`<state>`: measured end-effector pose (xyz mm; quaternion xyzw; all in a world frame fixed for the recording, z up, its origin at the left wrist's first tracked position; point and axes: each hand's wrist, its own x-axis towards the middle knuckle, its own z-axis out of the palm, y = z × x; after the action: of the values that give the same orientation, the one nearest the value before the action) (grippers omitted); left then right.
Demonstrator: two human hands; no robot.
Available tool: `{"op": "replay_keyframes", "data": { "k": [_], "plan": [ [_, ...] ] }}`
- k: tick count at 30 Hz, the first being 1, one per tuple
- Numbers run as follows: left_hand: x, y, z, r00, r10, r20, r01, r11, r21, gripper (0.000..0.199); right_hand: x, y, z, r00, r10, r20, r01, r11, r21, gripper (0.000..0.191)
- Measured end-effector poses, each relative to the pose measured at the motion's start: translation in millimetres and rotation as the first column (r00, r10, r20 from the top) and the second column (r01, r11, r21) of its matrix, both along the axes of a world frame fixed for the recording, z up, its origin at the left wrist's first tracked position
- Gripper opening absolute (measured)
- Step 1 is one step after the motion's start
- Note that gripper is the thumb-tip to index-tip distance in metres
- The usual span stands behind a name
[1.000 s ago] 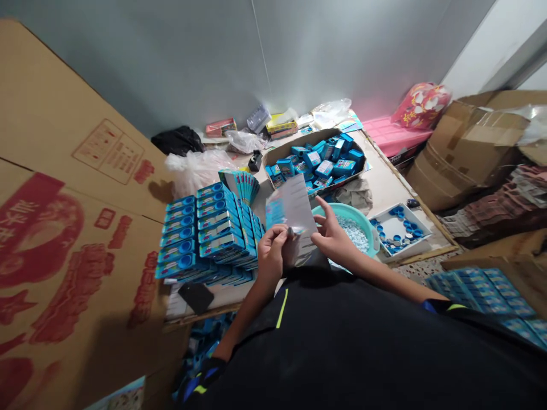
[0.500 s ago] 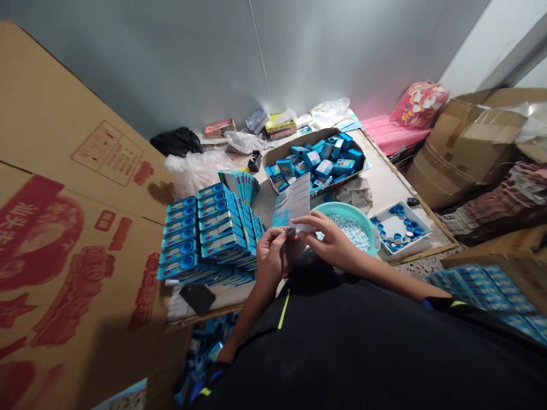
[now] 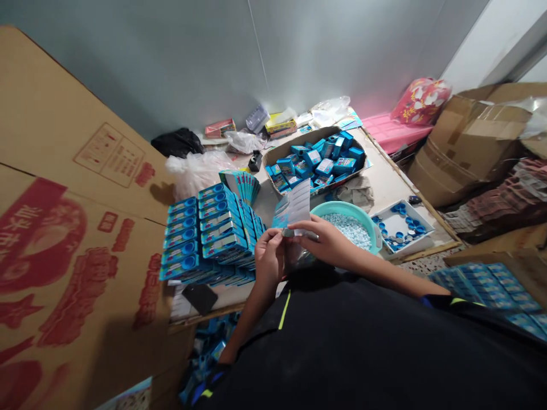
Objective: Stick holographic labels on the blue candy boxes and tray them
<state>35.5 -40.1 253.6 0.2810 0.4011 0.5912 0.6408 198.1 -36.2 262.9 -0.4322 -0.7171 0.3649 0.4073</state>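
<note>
Plastic sleeve (image 3: pixel 294 209), clear, with a blue printed card showing in its upper part, was held upright between both hands, just above the person's dark shirt (image 3: pixel 342 341). The left hand (image 3: pixel 269 259) gripped the sleeve's lower edge, its thumb and fingers (image 3: pixel 273 236) closed narrowly on the plastic. The right hand (image 3: pixel 329 242) came in from the other side, its fingers (image 3: pixel 307 229) nearly straight and pinched narrowly on the same edge, beside a small grey strip (image 3: pixel 299 233) too small to identify. Stacked blue boxes (image 3: pixel 205 233) stood on the table (image 3: pixel 387 188) just beside the left hand, with a fan of blue cards (image 3: pixel 241 188) directly behind them and a black square pad (image 3: pixel 200 298) in front. Nearest the right hand was a teal basin (image 3: pixel 337 206) filled with pale blue beads. A white tray (image 3: pixel 421 230) holding blue bottle caps sat just past the basin. A cardboard tray (image 3: pixel 301 139) heaped with blue boxes lay behind the sleeve, near the wall. A large carton sheet (image 3: pixel 81 262) printed in red stood along the left side of the table.
</note>
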Motion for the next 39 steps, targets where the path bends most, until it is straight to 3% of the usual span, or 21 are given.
{"op": "replay_keyframes", "data": {
  "k": [8, 16, 26, 31, 39],
  "plan": [
    [-1.7, 0.6, 0.4, 1.0, -0.018, -0.017, 0.019, 0.998, 0.055, 0.025, 1.0, 0.4, 3.8, 0.998, 0.027, -0.051, -0.028, 1.0, -0.007, 0.013],
    [-1.9, 3.2, 3.8, 0.998, 0.041, -0.051, -0.041, 0.999, -0.013, 0.026, 2.3, 1.5, 2.8, 0.99, 0.072, -0.117, -0.073, 0.997, -0.008, 0.015],
    [-2.0, -0.1, 0.8, 0.999, 0.018, -0.041, -0.017, 1.0, 0.006, 0.036, 1.5, 0.4, 2.8, 0.995, 0.045, -0.093, -0.047, 0.999, -0.024, 0.018],
    [-0.8, -3.1, 0.0, 0.994, -0.018, -0.111, 0.018, 1.0, 0.006, 0.051, 1.3, -0.4, 0.8, 0.992, 0.054, -0.116, -0.056, 0.998, -0.017, 0.015],
    [-3.6, 5.0, 0.4, 0.973, 0.055, -0.226, -0.06, 0.998, -0.014, 0.049, 2.6, -1.9, 1.9, 0.992, 0.071, -0.104, -0.073, 0.997, -0.019, 0.015]
  ]
}}
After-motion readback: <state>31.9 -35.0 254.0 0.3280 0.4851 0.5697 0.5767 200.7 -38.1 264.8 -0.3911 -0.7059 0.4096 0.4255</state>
